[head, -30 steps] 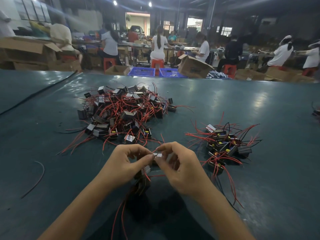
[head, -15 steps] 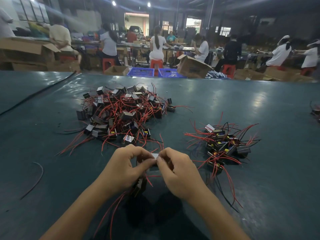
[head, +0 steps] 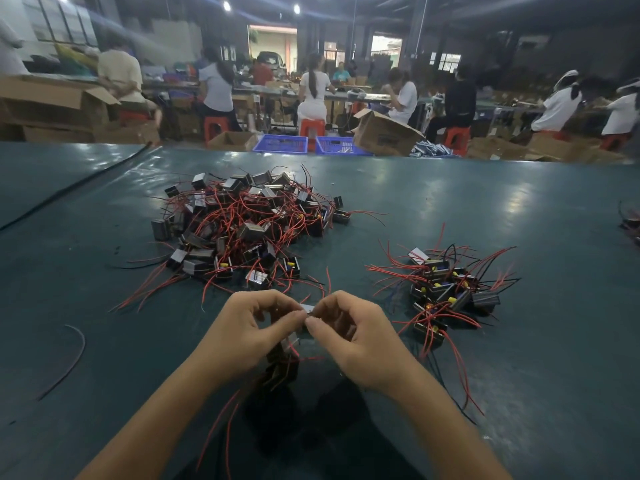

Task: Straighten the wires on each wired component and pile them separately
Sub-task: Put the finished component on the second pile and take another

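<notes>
Your left hand (head: pixel 249 329) and right hand (head: pixel 362 337) both pinch one wired component (head: pixel 307 309). It seems light, so hold the stiff body; the thin wires (head: pixel 311 358) bend easily.

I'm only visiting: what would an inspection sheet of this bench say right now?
Surface: green table, glossy.
Job's things: big tangled pile far left; small pile right; held components between the hands.
Clutter: loose wire at left.
Grippers: left hand and right hand both pinch the held components, fingers curled.
Cables: black cable across the far left corner.
Surroundings: seated workers, cardboard boxes, blue crates.
</notes>
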`<state>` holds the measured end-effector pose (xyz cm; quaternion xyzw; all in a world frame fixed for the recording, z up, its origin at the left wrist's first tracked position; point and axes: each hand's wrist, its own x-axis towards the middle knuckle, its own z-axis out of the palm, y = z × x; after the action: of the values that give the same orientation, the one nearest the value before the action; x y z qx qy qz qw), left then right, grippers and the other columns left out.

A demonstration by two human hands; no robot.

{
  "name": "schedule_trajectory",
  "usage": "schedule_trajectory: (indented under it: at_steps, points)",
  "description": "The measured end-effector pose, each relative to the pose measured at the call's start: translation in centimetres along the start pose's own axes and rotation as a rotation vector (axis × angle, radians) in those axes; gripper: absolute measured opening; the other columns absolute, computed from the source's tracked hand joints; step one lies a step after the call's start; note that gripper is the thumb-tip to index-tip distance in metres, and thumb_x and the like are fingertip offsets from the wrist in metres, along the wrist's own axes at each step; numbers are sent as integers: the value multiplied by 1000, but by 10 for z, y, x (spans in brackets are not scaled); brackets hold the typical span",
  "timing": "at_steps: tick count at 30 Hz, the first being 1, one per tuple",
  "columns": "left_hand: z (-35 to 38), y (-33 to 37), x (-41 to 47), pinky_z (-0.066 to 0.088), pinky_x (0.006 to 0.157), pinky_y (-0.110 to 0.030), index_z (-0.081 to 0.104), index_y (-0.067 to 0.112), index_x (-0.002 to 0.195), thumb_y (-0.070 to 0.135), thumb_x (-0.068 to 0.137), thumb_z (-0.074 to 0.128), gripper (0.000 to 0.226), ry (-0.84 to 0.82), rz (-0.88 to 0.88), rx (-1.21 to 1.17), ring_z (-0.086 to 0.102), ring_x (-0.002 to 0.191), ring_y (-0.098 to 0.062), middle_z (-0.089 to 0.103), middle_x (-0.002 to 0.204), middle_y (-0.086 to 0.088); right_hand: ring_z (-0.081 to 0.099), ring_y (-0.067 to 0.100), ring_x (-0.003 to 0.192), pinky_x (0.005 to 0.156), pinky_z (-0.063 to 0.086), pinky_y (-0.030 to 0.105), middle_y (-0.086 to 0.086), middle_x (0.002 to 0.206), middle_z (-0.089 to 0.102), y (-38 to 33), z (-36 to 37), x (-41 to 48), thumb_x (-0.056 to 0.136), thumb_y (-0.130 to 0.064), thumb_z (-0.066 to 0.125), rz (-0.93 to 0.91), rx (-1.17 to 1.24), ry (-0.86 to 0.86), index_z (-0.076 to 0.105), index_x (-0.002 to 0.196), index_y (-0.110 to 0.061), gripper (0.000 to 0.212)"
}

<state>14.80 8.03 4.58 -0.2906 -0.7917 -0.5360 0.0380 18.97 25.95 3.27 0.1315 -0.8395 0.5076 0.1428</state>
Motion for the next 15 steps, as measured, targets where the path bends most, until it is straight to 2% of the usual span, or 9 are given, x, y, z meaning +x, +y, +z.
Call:
schedule_trajectory:
  at_steps: [1,3,5,7,10,11,13,15]
  points:
    - [-1,1,0,45,63,-9,74,19,80,29,77,70,11,-11,-21,-54,63,64,1,71,70,9,48,4,53,53,39,16,-19,65,55,1,-3,0,86,-28,66,-69,-44,24,64,84,-27,3]
    - [-2,1,1,46,62,-11,74,16,81,29,76,68,15,-40,-59,-119,62,62,1,70,67,9,50,8,57,54,45,27,-19,74,53,1,-6,0,87,-25,69,-202,-180,75,68,91,-25,4]
    - [-3,0,1,48,62,-19,74,17,81,30,77,67,15,-76,-84,-143,61,62,-5,70,67,6,52,9,60,56,48,37,-17,83,54,3,-8,1,89,-28,69,-285,-267,115,69,96,-24,9]
    - [-5,-1,1,49,63,-27,74,19,82,31,78,67,15,-97,-85,-140,61,63,-11,70,68,4,54,12,61,56,48,38,-14,87,56,3,-9,1,89,-31,69,-324,-245,124,69,99,-26,11]
    - [-6,-2,1,51,64,-37,75,22,80,34,77,67,15,-104,-69,-111,62,64,-23,71,70,1,55,13,60,54,48,35,-13,86,57,3,-8,2,87,-30,71,-343,-171,120,68,92,-26,7]
    - [-7,-1,2,50,64,-36,75,22,80,34,77,67,15,-105,-63,-98,62,64,-23,71,70,0,55,13,60,54,47,32,-14,86,57,3,-7,3,87,-30,72,-330,-162,116,69,90,-25,7]
    - [-7,-1,1,50,65,-25,75,22,79,35,76,68,15,-107,-36,-65,62,63,-10,72,71,2,55,11,58,53,42,21,-16,81,58,2,-5,2,85,-28,73,-265,-142,99,68,85,-23,7]
    - [-7,-1,1,46,67,-16,75,24,79,38,74,69,16,-94,6,26,62,68,-3,71,71,7,53,6,54,52,37,12,-18,70,60,2,-2,1,84,-25,74,-104,-65,69,67,77,-25,10]
